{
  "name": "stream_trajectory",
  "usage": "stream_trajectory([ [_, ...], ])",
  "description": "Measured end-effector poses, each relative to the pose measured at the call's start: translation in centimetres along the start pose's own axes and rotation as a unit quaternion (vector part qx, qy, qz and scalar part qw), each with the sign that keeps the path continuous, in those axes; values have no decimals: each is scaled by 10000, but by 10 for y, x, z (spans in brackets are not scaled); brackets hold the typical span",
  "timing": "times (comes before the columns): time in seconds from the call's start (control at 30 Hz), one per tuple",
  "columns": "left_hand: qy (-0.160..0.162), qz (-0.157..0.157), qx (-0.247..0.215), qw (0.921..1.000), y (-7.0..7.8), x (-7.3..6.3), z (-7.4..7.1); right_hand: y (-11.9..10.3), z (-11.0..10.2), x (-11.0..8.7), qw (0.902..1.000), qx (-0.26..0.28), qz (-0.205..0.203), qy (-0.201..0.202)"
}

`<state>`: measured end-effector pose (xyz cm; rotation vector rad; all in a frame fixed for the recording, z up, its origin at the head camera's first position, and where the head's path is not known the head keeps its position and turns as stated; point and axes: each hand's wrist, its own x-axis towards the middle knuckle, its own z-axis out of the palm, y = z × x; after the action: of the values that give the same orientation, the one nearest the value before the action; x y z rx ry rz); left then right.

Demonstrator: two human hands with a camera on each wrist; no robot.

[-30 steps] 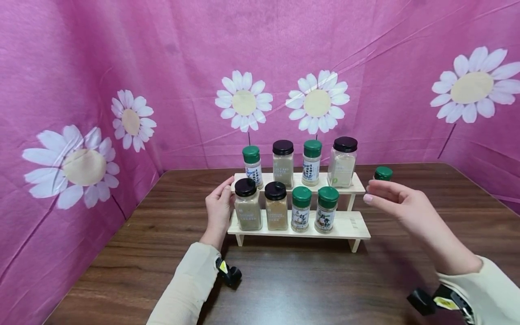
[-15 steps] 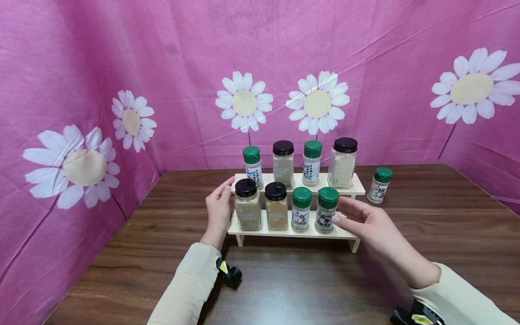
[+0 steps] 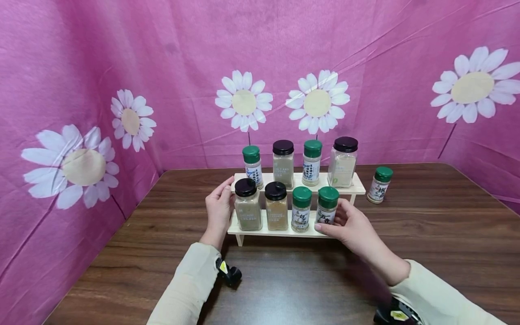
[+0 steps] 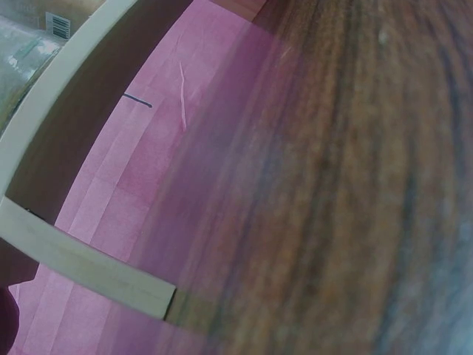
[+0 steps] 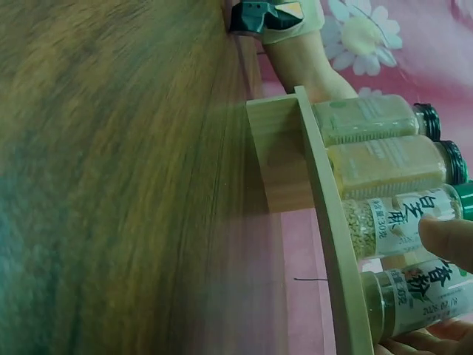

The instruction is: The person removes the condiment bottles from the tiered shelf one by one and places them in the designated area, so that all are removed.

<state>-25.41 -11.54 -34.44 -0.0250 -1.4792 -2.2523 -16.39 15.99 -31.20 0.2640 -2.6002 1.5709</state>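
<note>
In the head view, a two-tier wooden spice rack [image 3: 351,184] bears two rows of spice jars. My left hand [image 3: 218,212] holds the rack's left end at the upper shelf; its fingertips are partly hidden. My right hand [image 3: 357,228] grips the rightmost front jar, a green-capped spice jar [image 3: 326,213], with the thumb at the front and fingers at its right side. In the right wrist view this jar [image 5: 425,299] has its base close to the shelf edge [image 5: 329,214]. Left of it stands a green-capped sesame jar [image 3: 300,214].
Two black-capped jars, one a square jar [image 3: 248,212], fill the lower shelf's left half. Green- and black-capped jars alternate above, ending in a pale powder jar [image 3: 343,164]. Another green-capped jar [image 3: 378,189] stands on the wooden table [image 3: 426,207], right of the rack. A pink cloth [image 3: 183,90] hangs behind.
My right hand has moved left from the loose green-capped jar beyond the rack to the rightmost front jar and taken hold of it. The left hand has not moved.
</note>
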Motion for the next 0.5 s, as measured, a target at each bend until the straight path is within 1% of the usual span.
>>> stream_trajectory([
  [0.2, 13, 43, 60, 10000, 0, 0, 0, 1, 4, 1, 9994, -285, 9, 208],
  [0.33, 20, 75, 110, 9999, 1, 0, 0, 0, 4, 2, 9967, -726, -7, 371],
  [0.5, 73, 70, 137, 9999, 0, 0, 1, 2, 5, 4, 9904, -1211, -223, 624],
])
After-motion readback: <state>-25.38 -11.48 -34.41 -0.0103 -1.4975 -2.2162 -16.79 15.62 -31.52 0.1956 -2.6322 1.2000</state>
